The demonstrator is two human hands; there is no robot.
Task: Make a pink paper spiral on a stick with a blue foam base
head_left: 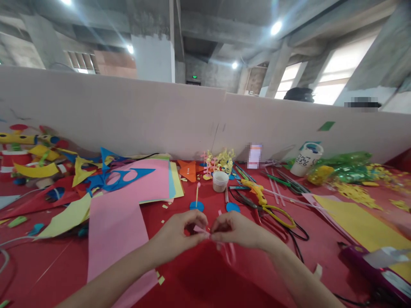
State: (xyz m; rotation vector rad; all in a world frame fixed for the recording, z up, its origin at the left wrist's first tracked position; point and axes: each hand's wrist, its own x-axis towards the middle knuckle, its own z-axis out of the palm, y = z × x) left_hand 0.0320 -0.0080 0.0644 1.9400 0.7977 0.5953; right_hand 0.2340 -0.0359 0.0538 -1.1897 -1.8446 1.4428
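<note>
My left hand [180,233] and my right hand [236,229] meet just above the red table [192,282], fingers curled in a pinch. Between them they hold a small pink paper strip [203,231], and thin pink strip ends [228,252] hang down below my right hand. Just beyond the hands lie two blue paper discs [196,206], one with a thin yellow stick standing on it. A long pink paper sheet [112,231] lies to the left of my left forearm.
Coloured paper sheets and cut-out scraps [109,177] pile up at the left. A small white cup [220,181], yellow-handled scissors [272,207], a paper cup [306,159], green foil [343,169], a yellow sheet [359,224] and a purple tool [372,267] lie to the right. A white partition [160,115] bounds the back.
</note>
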